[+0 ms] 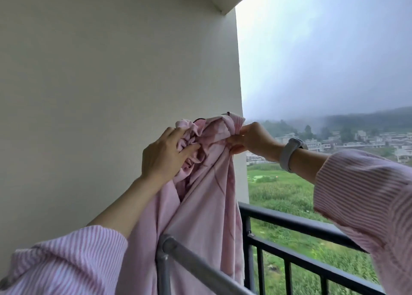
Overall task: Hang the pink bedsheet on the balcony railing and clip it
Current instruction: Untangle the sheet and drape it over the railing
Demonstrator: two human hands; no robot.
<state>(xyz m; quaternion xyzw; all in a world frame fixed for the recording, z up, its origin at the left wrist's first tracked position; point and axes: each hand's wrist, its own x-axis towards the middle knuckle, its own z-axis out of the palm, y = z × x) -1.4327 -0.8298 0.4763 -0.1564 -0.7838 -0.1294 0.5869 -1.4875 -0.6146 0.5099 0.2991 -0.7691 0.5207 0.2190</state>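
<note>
Both hands are raised at the centre of the frame against the white wall (pixel 100 83). The left hand (pixel 163 154) has its grip clenched into a gathered bunch of the pink bedsheet (pixel 200 205); the right hand (pixel 252 141) pinches a folded edge of the same sheet at the wall's corner. The sheet hangs down from the hands, falling past a grey metal bar (pixel 200 259) at lower centre and beside the black balcony railing (pixel 301 225) at lower right. It is not draped over the railing. A small dark item shows at the top of the bunch, possibly a clip or hook; the view is too poor to confirm.

Risks, by judgement: the sheet is bunched and hangs near the open edge. A slackened hold could drop it over the railing, and hanging it bunched would likely leave creases.
</note>
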